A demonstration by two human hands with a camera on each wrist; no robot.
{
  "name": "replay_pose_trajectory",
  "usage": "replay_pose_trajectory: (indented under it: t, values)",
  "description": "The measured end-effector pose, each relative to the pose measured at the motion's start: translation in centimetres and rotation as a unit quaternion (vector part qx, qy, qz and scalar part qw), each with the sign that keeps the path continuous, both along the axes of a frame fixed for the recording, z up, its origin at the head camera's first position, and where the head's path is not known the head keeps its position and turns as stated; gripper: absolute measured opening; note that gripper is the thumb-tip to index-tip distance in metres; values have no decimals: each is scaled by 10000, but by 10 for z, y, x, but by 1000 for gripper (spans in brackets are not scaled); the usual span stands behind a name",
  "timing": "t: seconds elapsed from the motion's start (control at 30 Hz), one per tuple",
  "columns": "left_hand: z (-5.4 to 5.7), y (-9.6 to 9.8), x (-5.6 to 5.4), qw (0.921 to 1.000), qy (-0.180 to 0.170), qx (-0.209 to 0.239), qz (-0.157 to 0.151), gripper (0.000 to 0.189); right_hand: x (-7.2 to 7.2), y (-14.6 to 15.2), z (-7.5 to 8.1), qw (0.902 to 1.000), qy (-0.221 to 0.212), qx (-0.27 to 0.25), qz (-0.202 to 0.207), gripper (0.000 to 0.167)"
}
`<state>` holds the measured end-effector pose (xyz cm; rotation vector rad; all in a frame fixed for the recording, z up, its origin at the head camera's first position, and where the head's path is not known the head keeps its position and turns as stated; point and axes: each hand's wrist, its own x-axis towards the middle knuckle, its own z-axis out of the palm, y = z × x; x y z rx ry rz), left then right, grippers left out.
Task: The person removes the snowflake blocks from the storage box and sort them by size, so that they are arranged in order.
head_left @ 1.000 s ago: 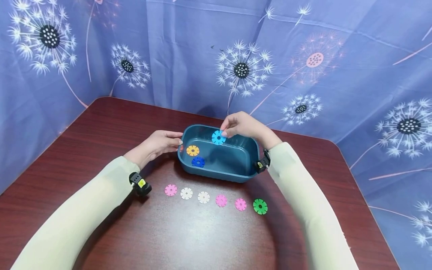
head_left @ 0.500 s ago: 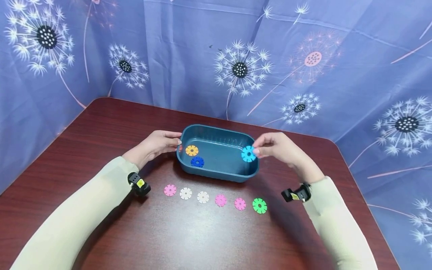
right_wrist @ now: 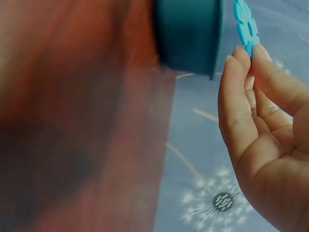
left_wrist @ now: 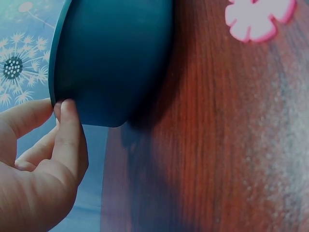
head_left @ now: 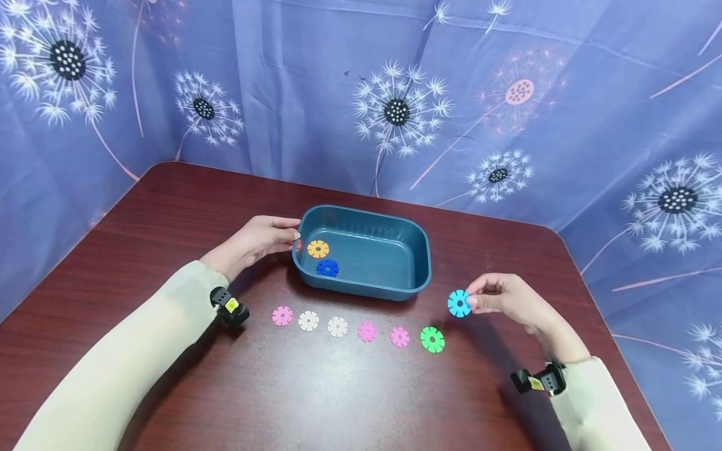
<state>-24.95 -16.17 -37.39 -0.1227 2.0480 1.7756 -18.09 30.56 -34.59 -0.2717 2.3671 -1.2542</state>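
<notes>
In the head view, a teal oblong tub (head_left: 375, 258) stands on the table, and my left hand (head_left: 254, 243) pinches its left rim between thumb and fingers. The left wrist view shows the same grip on the tub wall (left_wrist: 113, 58). Right of the tub, my right hand (head_left: 510, 302) pinches a light blue slotted interlocking disc (head_left: 453, 306) by its edge, above the table. An orange-yellow disc (head_left: 313, 249) and a dark blue disc (head_left: 321, 270) lie inside the tub at its left end.
A row of discs lies in front of the tub: a pink disc (head_left: 276, 316), two white ones, two more pink ones and a green disc (head_left: 425, 339) at the right end. Behind the brown table (head_left: 225, 188) hangs a blue dandelion-print curtain (head_left: 316, 113).
From over the tub, my right hand has moved right and toward me with the light blue disc, out past the tub's right side. The left hand keeps its grip on the rim.
</notes>
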Motion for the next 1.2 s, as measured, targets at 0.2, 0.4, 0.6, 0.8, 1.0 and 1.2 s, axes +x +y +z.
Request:
replay_pose_trajectory:
  t: [0.2,0.4,0.6,0.8,1.0,1.2]
  values:
    - [0,0,-1,10000,-11,-26,7,52,11,13,-16,9996,-232,-49,176,31]
    - [-2,0,-1,10000,32,-8,-8,52,19,21,-26,9979,-562,123,301,34]
    - [-1,0,0,10000,46,-13,-8,52,23,26,-34,9963,-768,139,364,37]
    - [-1,-1,-1,10000,59,29,3,52,25,26,-38,9962,-752,271,336,34]
    - [-2,0,-1,10000,32,7,15,51,26,23,-36,9959,-547,675,246,29]
    - [-2,1,-1,10000,3,8,55,51,26,16,-37,9923,-394,1174,71,21]
